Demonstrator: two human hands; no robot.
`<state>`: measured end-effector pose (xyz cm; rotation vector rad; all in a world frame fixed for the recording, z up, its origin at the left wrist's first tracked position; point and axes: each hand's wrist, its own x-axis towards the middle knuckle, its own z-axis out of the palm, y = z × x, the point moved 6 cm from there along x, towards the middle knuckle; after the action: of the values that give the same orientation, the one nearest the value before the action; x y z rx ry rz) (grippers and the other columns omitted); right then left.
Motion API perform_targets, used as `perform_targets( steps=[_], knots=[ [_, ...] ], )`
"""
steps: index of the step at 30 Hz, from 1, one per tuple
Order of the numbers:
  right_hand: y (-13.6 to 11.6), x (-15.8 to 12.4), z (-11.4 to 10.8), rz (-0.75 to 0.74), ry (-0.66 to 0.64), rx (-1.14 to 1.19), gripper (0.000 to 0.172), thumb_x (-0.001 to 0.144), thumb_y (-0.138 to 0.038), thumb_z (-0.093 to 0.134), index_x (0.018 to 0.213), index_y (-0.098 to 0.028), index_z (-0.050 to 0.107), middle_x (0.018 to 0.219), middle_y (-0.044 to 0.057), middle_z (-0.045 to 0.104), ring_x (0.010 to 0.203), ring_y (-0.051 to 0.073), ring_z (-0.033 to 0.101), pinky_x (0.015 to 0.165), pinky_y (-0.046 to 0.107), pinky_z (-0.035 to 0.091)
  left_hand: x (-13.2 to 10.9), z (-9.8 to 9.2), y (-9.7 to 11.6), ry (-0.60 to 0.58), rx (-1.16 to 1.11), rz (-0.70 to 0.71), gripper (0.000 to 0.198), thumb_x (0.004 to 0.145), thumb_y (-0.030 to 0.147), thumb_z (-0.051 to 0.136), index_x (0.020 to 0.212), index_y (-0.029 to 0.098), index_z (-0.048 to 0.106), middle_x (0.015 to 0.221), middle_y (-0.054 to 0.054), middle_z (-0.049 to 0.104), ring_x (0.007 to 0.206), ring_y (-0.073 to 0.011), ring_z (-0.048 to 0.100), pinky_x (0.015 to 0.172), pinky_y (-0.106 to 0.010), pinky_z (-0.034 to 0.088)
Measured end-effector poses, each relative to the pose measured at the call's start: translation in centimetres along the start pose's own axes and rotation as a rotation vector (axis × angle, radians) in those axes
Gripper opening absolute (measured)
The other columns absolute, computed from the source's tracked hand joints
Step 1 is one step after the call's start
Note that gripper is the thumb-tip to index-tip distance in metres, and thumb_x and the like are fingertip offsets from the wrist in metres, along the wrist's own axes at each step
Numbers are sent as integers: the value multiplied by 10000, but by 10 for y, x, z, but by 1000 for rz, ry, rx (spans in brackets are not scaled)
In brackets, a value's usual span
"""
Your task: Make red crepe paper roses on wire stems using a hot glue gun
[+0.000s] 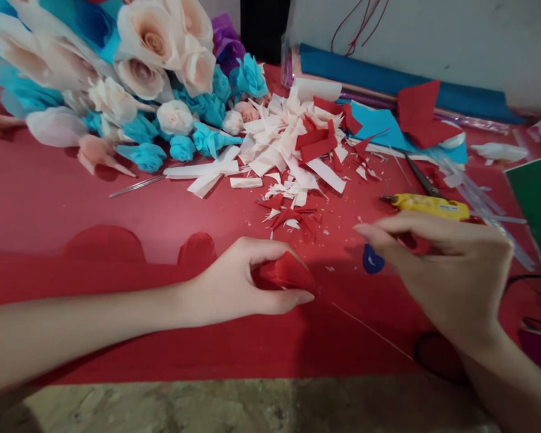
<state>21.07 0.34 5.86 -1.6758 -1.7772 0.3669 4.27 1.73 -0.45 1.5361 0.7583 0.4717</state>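
Here we have it: a small, curved piece of red crepe paper (292,269), cupped just above the red table (252,352), its surface smooth and rounded like a petal. Our left hand (238,282) curls thumb and fingers around it; our right hand (451,258), well apart, brings thumb and forefinger together, though we can't tell if they pinch anything. This piece looks partly shaped, we judge, with two rounded red paper cut-outs (197,248) lying flat, unused. Beyond, white and red paper scraps (293,144), a yellow glue gun (428,206), and formed blue-and-cream paper flowers (151,39)!
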Motion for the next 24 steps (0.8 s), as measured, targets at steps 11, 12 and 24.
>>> perform_targets(
  steps=[11,12,24],
  knots=[
    [-10,-26,43,278,-644,614,351,809,-236,544,1155,-221,485,1138,11,549,1031,107,534,836,117,456,0,1,3,-8,13,30,115,704,242,644,770,148,635,746,8,684,700,-115,636,640,-158,506],
    [-12,-28,46,306,-672,662,333,809,-203,541,1138,-219,493,1137,3,553,1034,90,534,831,84,449,0,1,3,-14,-8,25,113,707,236,641,775,145,637,735,7,684,681,-112,635,621,-155,506],
    [-15,-34,56,390,-668,816,278,776,-116,562,1011,-264,550,1052,-57,588,912,26,579,752,0,449,1,3,7,-26,188,95,154,690,254,654,703,102,637,590,14,626,494,-59,536,447,-122,406]
  ],
)
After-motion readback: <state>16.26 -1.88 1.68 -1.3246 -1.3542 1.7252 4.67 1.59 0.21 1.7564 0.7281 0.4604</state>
